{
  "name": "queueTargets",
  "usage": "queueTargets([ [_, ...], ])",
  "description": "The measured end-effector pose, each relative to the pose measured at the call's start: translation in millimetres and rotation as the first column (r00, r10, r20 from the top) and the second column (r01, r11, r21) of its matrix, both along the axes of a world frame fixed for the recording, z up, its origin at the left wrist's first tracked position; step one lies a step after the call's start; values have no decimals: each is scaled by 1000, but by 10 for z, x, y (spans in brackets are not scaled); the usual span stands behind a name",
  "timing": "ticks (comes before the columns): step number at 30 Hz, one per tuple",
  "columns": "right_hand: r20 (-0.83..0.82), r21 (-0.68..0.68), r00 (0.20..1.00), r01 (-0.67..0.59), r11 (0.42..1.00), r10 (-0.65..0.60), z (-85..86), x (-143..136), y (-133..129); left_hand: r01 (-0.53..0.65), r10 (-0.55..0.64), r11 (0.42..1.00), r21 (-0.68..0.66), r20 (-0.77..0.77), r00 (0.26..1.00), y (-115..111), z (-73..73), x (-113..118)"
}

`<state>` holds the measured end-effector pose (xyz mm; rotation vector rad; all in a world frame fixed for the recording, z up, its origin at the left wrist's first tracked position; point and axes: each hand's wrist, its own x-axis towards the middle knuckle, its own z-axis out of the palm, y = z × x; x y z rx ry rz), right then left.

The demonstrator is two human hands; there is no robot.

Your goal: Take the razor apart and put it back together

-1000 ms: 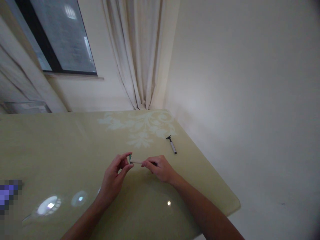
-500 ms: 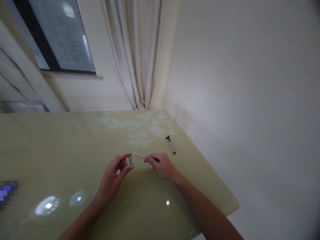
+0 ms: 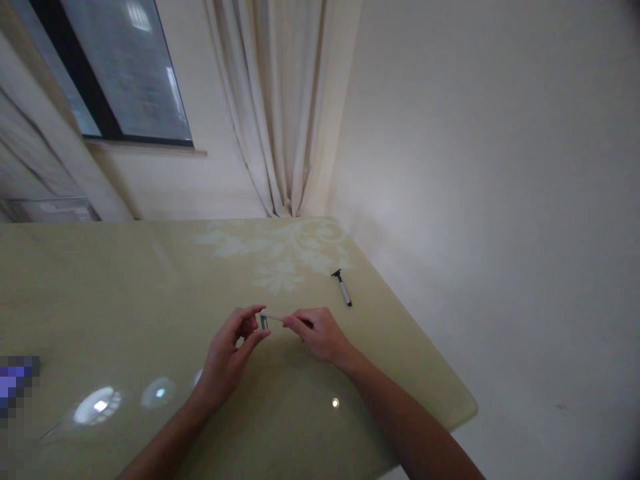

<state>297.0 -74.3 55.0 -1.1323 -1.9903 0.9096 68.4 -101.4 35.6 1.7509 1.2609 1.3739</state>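
My left hand pinches a small teal-and-dark rectangular piece upright between thumb and fingertip; its exact kind is too small to tell. My right hand is closed around a thin, pale stick, which points left. The stick's tip meets or overlaps the upper part of the rectangular piece; contact cannot be judged for certain. Both hands are above the table. Beyond my right hand lies a razor with a dark head and a grey handle.
The glossy table's slanting right edge runs close to the white wall. Behind the table hang beige curtains beside a window. At the far left is a pixelated purple-blue object.
My right hand has shifted slightly left, bringing the stick's tip from just beside the rectangular piece to its upper part. My left hand keeps its pinch; the razor has stayed put.
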Motion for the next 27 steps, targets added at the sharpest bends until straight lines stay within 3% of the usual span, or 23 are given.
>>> queueTargets([
  [5,6,3,992,125,992,-125,-12,48,34,10,-10,1000,6,-9,1000,2,7,9],
  [10,-10,3,1000,11,1000,-11,-13,16,15,19,-19,1000,12,-7,1000,-1,28,24],
  [15,-14,28,990,138,990,-137,-43,49,54,21,-21,1000,11,3,1000,-3,25,36],
  [21,-34,-30,999,4,1000,-5,-3,30,22,39,-39,999,8,19,999,1,-18,23],
  [27,7,-1,995,100,995,-100,-10,103,79,44,-43,999,-5,33,998,30,-48,14],
])
